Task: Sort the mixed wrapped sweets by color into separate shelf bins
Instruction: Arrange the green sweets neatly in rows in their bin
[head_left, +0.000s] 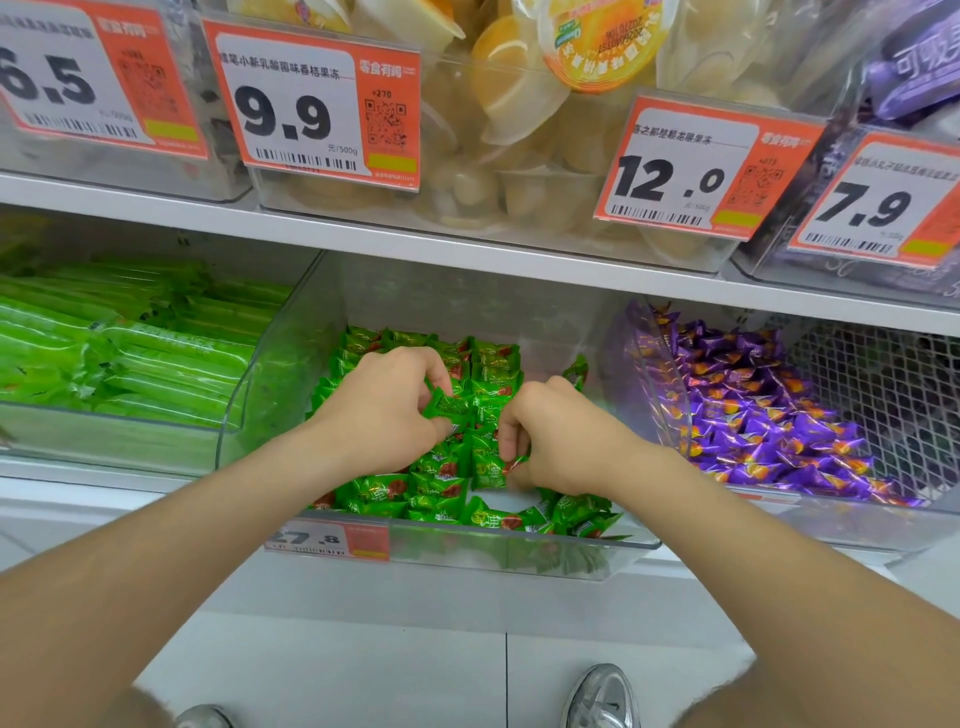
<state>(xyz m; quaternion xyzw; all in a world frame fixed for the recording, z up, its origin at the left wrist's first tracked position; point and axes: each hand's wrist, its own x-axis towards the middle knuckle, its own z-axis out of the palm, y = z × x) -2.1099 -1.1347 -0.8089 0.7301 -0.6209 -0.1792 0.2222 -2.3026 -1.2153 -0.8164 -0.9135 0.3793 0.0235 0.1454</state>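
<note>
Both my hands are down in the middle clear bin, over the heap of green wrapped sweets that fills it. My left hand is curled, thumb and forefinger pinching a lifted sweet, held just above the heap. My right hand is curled too, knuckles up, its fingertips pressed into the heap and nipping a second sweet by its green-and-red wrapper. I cannot tell whether it is clear of the others. The two hands are close together, nearly touching. Purple wrapped sweets fill the bin to the right. Long green packs lie in the bin to the left. An orange price tag sits on the middle bin's front.
</note>
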